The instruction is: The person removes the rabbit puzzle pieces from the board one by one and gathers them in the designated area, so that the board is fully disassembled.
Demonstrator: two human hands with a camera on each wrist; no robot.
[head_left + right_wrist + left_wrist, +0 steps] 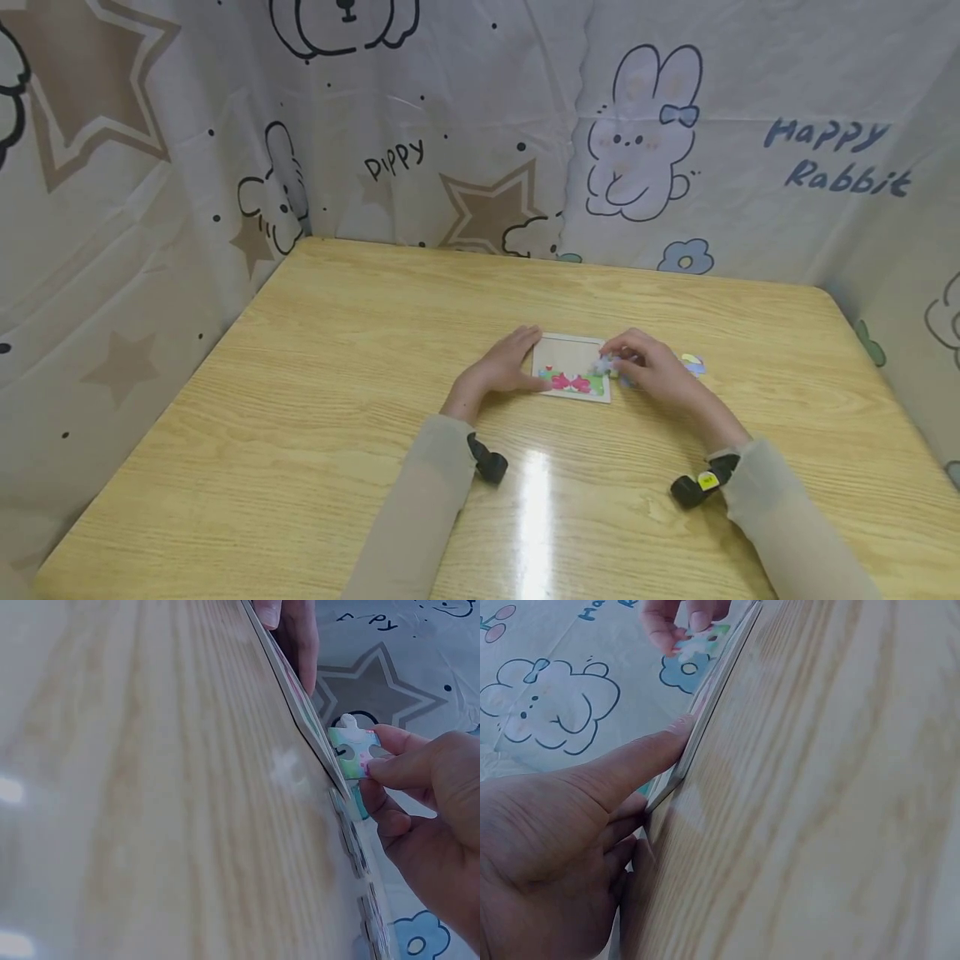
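Note:
A square jigsaw puzzle tray (573,350) lies on the table, with assembled pieces showing pink and green (573,382) along its near side. My left hand (504,365) holds its left side, fingers along the far part and the thumb (649,757) on the near left corner. Between thumb and fingertips, my right hand (651,365) pinches a pale blue and green jigsaw piece (352,746) over the tray's right edge. In the right wrist view this piece is tilted up, its knob and notches visible.
Loose puzzle pieces (693,363) lie right of the tray, partly behind the right hand; their edges (367,900) show in a row in the right wrist view. The wooden table (337,375) meets a printed cloth (465,108) at the back and sides.

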